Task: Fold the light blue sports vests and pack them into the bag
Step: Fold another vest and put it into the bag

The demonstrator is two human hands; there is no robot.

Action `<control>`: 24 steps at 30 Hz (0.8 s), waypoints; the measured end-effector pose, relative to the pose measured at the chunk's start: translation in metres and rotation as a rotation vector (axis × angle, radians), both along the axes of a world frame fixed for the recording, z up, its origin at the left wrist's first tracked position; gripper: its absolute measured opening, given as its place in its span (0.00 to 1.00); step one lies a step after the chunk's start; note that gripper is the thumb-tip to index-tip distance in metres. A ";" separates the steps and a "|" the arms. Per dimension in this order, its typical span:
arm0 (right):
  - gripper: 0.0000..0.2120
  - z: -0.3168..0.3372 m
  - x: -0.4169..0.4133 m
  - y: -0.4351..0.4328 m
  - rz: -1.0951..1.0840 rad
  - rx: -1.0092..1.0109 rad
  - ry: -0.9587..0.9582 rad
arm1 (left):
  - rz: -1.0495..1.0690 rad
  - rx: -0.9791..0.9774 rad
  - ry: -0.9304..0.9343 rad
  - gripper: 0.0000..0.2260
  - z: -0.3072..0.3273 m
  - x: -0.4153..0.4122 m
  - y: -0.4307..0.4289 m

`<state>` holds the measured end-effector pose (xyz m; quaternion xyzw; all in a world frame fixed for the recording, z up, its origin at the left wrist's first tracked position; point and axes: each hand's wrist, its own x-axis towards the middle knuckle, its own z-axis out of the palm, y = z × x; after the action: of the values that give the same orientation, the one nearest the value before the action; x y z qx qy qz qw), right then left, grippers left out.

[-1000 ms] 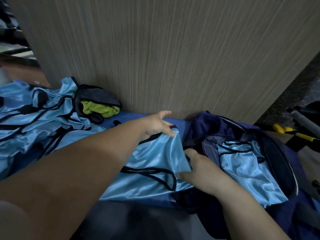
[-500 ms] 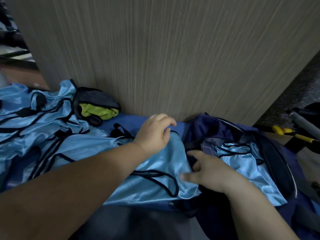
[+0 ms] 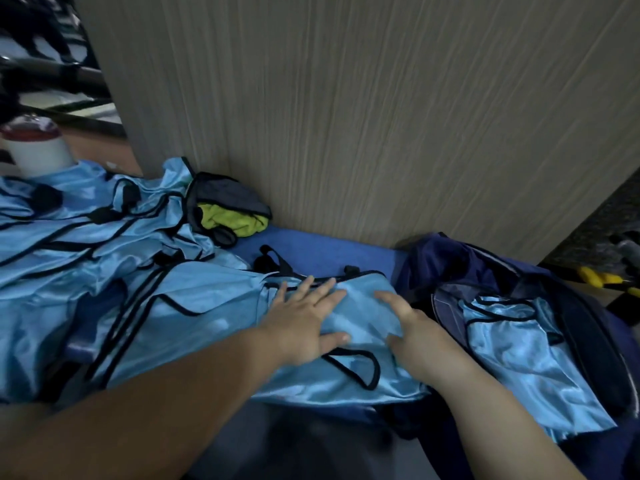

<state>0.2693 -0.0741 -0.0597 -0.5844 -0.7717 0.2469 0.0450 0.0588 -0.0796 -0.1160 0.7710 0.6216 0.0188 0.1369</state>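
A light blue vest [image 3: 363,308], partly folded, is spread on the blue surface [image 3: 311,251] just left of the bag [image 3: 436,261]. It is pressed flat by both hands. The left hand [image 3: 304,323] is laid on it open, with straight, spread fingers. The right hand [image 3: 412,337], nearer the bag, is rested on the cloth with its forefinger stretched out, and nothing is seen to be gripped. One vest [image 3: 519,351] is already packed in the open bag, though loosely. A crumpled pile of vests [image 3: 86,237], well to the left of the bag, is yet to be folded, so the task is judged to be at an early stage. A dark pouch [image 3: 228,195] holding yellow-green cloth is seen beyond the pile, also left of the bag, and a yellow-handled tool [image 3: 602,277] is seen to the bag's right
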 end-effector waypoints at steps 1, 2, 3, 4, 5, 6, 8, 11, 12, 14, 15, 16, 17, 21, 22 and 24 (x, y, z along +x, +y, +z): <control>0.28 0.000 0.001 0.002 0.006 -0.019 -0.010 | -0.004 -0.002 0.000 0.32 0.000 -0.009 0.000; 0.27 0.000 0.002 0.002 0.013 -0.033 -0.023 | -0.020 0.008 0.003 0.31 0.000 -0.017 0.001; 0.26 0.000 0.003 0.002 0.022 -0.045 -0.039 | -0.046 0.022 0.001 0.30 0.001 -0.026 0.000; 0.26 -0.001 0.004 0.001 0.032 -0.049 -0.055 | -0.071 0.042 -0.018 0.29 0.001 -0.036 0.000; 0.27 0.000 0.004 0.000 0.041 -0.050 -0.074 | -0.089 0.080 -0.057 0.27 0.002 -0.045 -0.003; 0.27 0.000 0.004 0.000 0.047 -0.052 -0.092 | -0.112 0.155 -0.105 0.25 0.003 -0.055 -0.007; 0.28 0.002 0.004 0.001 0.047 -0.068 -0.123 | -0.160 0.343 -0.138 0.18 0.005 -0.074 -0.019; 0.29 0.005 0.005 0.003 0.048 -0.081 -0.155 | -0.107 0.413 -0.071 0.16 0.006 -0.108 -0.034; 0.29 0.006 0.006 0.004 0.046 -0.083 -0.165 | -0.070 0.394 -0.012 0.17 0.006 -0.117 -0.036; 0.29 0.007 0.007 0.006 0.032 -0.082 -0.177 | -0.047 0.395 0.147 0.20 0.010 -0.130 -0.037; 0.29 0.008 0.007 0.007 0.022 -0.079 -0.185 | -0.041 0.404 0.254 0.21 0.013 -0.134 -0.034; 0.29 0.009 0.007 0.007 0.013 -0.072 -0.193 | -0.002 0.370 0.363 0.21 0.018 -0.135 -0.033; 0.29 0.011 0.008 0.008 0.001 -0.060 -0.202 | 0.073 0.333 0.427 0.21 0.024 -0.135 -0.031; 0.30 0.020 0.012 0.004 -0.020 -0.032 -0.201 | 0.376 0.428 0.340 0.19 0.036 -0.132 -0.024; 0.30 0.022 0.012 0.003 -0.010 -0.032 -0.202 | 0.334 0.507 0.277 0.18 0.035 -0.128 -0.023; 0.30 0.023 0.012 0.001 0.000 -0.042 -0.205 | 0.135 0.630 0.116 0.19 0.029 -0.117 -0.022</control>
<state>0.2812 -0.0731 -0.0369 -0.6073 -0.7670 0.2021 -0.0464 -0.0583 -0.1016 -0.0870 0.7322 0.6418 0.1753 -0.1458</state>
